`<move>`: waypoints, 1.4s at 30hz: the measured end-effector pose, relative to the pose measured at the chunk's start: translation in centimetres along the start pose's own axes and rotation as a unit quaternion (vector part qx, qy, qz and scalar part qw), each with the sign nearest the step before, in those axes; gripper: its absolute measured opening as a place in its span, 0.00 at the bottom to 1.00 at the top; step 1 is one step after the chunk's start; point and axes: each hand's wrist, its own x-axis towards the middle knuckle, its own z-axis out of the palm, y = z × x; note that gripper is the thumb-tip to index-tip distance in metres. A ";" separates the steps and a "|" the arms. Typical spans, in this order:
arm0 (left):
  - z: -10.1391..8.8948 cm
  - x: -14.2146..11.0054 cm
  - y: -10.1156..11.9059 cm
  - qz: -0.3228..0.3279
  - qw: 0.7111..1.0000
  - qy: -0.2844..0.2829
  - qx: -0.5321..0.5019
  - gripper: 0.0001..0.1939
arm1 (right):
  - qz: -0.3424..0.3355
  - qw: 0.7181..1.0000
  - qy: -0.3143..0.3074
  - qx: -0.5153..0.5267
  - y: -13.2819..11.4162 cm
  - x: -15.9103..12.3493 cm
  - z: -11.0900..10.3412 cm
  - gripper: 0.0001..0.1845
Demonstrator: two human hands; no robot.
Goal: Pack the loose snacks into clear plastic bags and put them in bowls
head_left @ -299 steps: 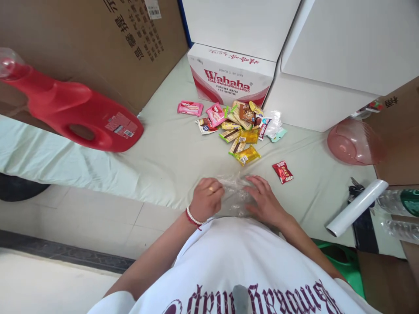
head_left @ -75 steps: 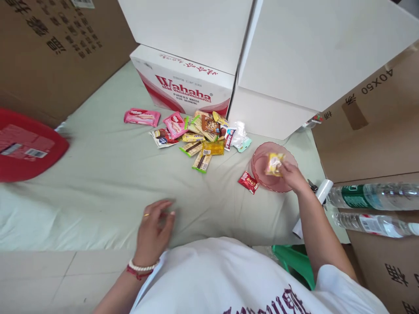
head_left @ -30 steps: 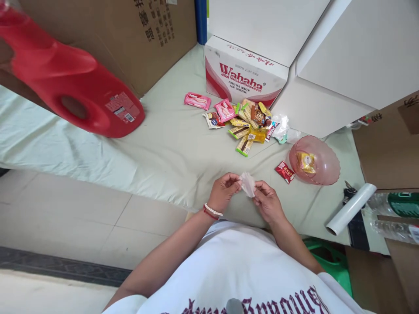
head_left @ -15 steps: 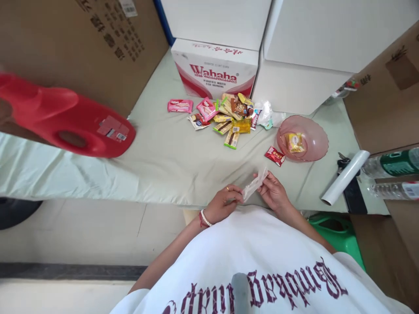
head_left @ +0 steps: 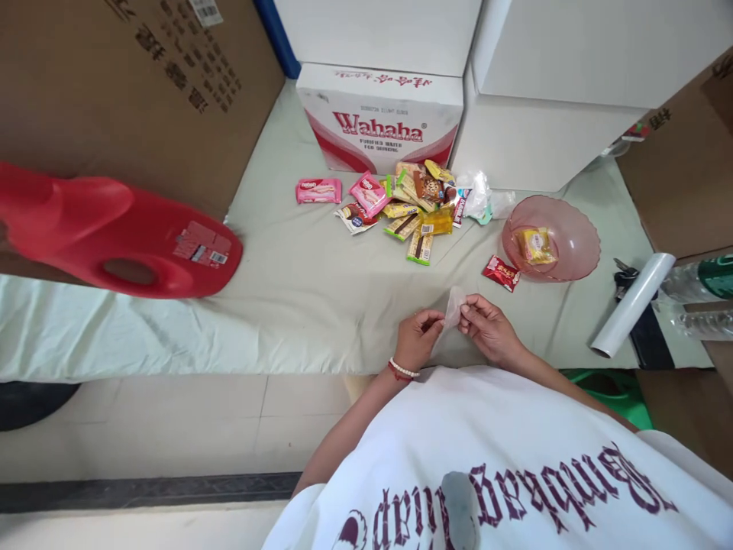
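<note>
Between my two hands, close to the table's front edge, is a small translucent plastic bag (head_left: 455, 305). My left hand (head_left: 421, 334) pinches its lower left side, thumb against fingers. The fingertips of my right hand (head_left: 485, 327) grip its right edge. Whether anything is inside the bag I cannot tell. Just beyond my right hand lies a red snack packet (head_left: 501, 273), beside a pink transparent bowl (head_left: 578, 244) with a yellow packet (head_left: 537, 246) in it. Farther back is a pile of wrapped snacks (head_left: 409, 202), pink wafer packs (head_left: 318, 191) at its left.
Behind the snacks stand a Wahaha carton (head_left: 381, 114) and white boxes (head_left: 532, 137). A large red jug (head_left: 143, 237) is at the left by a cardboard box (head_left: 131, 99). On the right lie a white roll (head_left: 633, 305), a black phone-like item (head_left: 653, 340) and plastic bottles (head_left: 687, 283).
The view has shifted a little. The bag has turned more upright between my hands, and my left fingers have drawn into a tighter pinch on it.
</note>
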 end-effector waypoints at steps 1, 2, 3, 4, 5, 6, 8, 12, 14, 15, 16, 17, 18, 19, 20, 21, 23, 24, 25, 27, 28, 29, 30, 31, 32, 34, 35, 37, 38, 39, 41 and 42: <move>-0.3 -0.2 -0.2 -0.002 1.000 0.011 -0.005 0.07 | 0.004 1.000 -0.001 -0.016 0.0 0.1 0.1 0.18; -0.6 -0.4 -0.2 -0.004 1.000 0.022 -0.008 0.07 | 0.006 0.999 -0.002 -0.033 0.0 0.3 0.3 0.18; -1.1 -0.6 -0.2 -0.003 0.999 0.032 -0.006 0.08 | 0.005 0.999 -0.002 -0.051 -0.1 0.5 0.5 0.19; -1.6 -0.7 -0.1 -0.001 0.999 0.043 0.001 0.08 | 0.000 0.997 0.000 -0.071 -0.1 0.7 0.7 0.19; -2.3 -0.8 0.1 0.003 0.998 0.056 0.011 0.08 | -0.007 0.996 0.002 -0.092 -0.1 0.9 0.9 0.19; -2.9 -0.9 0.2 0.010 0.997 0.070 0.025 0.08 | -0.017 0.993 0.005 -0.113 0.0 1.1 1.1 0.19; -4.4 -0.9 0.6 0.029 0.994 0.092 0.050 0.09 | -0.039 0.989 0.021 -0.140 0.4 1.4 1.2 0.18; -6.6 -0.6 1.1 0.049 0.994 0.091 0.026 0.10 | -0.064 0.988 0.061 -0.123 1.7 1.2 0.9 0.17; -6.8 -0.4 0.9 0.031 0.996 0.084 -0.028 0.12 | -0.049 0.993 0.058 -0.089 2.0 0.9 0.6 0.17; -6.7 -0.3 0.8 0.019 0.995 0.083 -0.058 0.14 | -0.031 0.996 0.050 -0.067 1.9 0.8 0.4 0.17; -6.4 -0.2 0.5 0.007 0.993 0.084 -0.088 0.15 | -0.007 0.998 0.040 -0.047 1.7 0.7 0.2 0.18; -6.0 -0.2 0.2 -0.003 0.990 0.085 -0.115 0.16 | 0.018 0.999 0.027 -0.035 1.3 0.6 -0.1 0.19; -5.6 -0.1 -0.1 -0.012 0.986 0.087 -0.140 0.17 | 0.040 0.998 0.015 -0.034 0.8 0.6 -0.4 0.20; -5.2 0.0 -0.4 -0.021 0.983 0.088 -0.159 0.17 | 0.055 0.997 0.002 -0.050 0.1 0.6 -0.7 0.20; -4.8 0.0 -0.5 -0.028 0.981 0.090 -0.170 0.17 | 0.058 0.995 -0.012 -0.084 -0.7 0.8 -1.1 0.20; -4.7 0.1 -0.6 -0.031 0.981 0.092 -0.170 0.17 | 0.049 0.989 -0.028 -0.134 -1.7 1.0 -1.5 0.19; -5.0 0.3 -0.4 -0.023 0.986 0.089 -0.135 0.16 | -0.001 0.960 -0.061 -0.272 -3.6 1.5 -2.4 0.16; -5.6 0.4 -0.1 -0.015 0.991 0.078 -0.106 0.15 | -0.035 0.935 -0.079 -0.345 -4.4 1.7 -2.9 0.15; -6.3 0.6 0.3 -0.007 0.996 0.058 -0.074 0.15 | -0.068 0.905 -0.097 -0.409 -5.2 1.9 -3.4 0.13; -8.2 1.1 1.4 0.004 1.000 0.008 -0.013 0.14 | -0.116 0.855 -0.119 -0.491 -5.9 2.2 -4.4 0.12; -9.2 1.4 2.0 0.012 1.000 -0.014 0.017 0.13 | -0.127 0.843 -0.122 -0.509 -6.0 2.3 -4.8 0.12; -10.1 1.8 2.6 0.027 0.998 -0.032 0.050 0.12 | -0.131 0.838 -0.120 -0.516 -5.8 2.3 -5.1 0.13; -11.0 2.3 3.1 0.050 0.994 -0.044 0.087 0.11 | -0.131 0.837 -0.114 -0.519 -5.4 2.3 -5.4 0.14; -11.7 2.7 3.5 0.078 0.988 -0.051 0.126 0.09 | -0.130 0.837 -0.105 -0.521 -5.0 2.3 -5.6 0.14; -12.3 3.0 3.7 0.108 0.979 -0.054 0.166 0.07 | -0.129 0.837 -0.096 -0.524 -4.5 2.2 -5.8 0.13; -12.9 3.4 3.4 0.156 0.957 -0.044 0.239 0.06 | -0.131 0.830 -0.084 -0.536 -3.7 2.0 -5.9 0.11; -13.0 3.3 3.0 0.172 0.947 -0.027 0.270 0.08 | -0.133 0.824 -0.084 -0.545 -3.4 1.8 -5.9 0.10; -12.6 3.0 1.6 0.194 0.927 0.035 0.318 0.10 | -0.134 0.807 -0.102 -0.565 -3.6 1.4 -6.0 0.10; -12.3 2.8 0.9 0.203 0.918 0.071 0.334 0.10 | -0.132 0.800 -0.121 -0.573 -3.9 1.3 -6.1 0.11; -11.9 2.5 0.1 0.209 0.908 0.106 0.347 0.10 | -0.125 0.793 -0.146 -0.578 -4.4 1.2 -6.1 0.13; -11.3 2.0 -1.0 0.216 0.891 0.157 0.367 0.10 | -0.096 0.786 -0.203 -0.576 -5.5 1.4 -6.1 0.18; -11.1 1.7 -1.3 0.216 0.886 0.169 0.375 0.11 | -0.078 0.782 -0.219 -0.578 -6.0 1.6 -5.8 0.19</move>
